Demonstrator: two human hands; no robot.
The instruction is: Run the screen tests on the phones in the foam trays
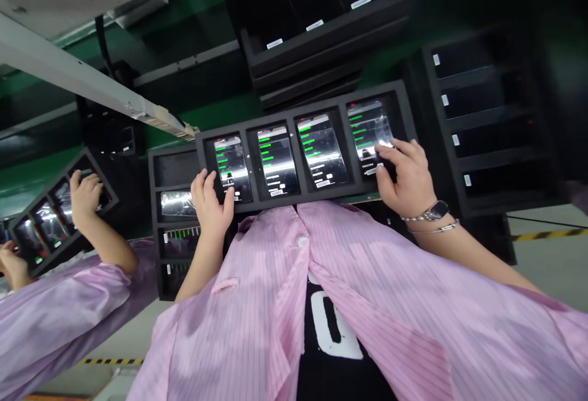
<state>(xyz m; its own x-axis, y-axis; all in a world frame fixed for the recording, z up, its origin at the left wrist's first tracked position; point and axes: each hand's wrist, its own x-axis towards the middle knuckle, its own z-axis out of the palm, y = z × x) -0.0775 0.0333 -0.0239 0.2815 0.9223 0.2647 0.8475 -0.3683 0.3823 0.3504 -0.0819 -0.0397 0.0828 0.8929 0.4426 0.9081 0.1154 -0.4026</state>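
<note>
In front of my body lies a black tray [250, 202] divided into compartments, each with a smartphone whose screen shows green and white lines of text. My left hand [212, 208] rests over the tray's left end, fingers apart, with the thumb by the lower part of the leftmost smartphone [229, 162]. At the other end, my right hand [407, 174] is spread over the rightmost smartphone [367, 128], its fingertips at the lower screen. Between them lie two more lit phones, a middle-left smartphone [275, 159] and a middle-right smartphone [320, 150].
Partly under the tray's left end is another black tray [158, 226] with phones. Stacked trays [331, 49] stand behind; a further phone tray [452, 162] lies at right. On the left, a co-worker's hand [87, 199] is on their own tray [108, 183]. A pale beam [92, 76] crosses the upper left.
</note>
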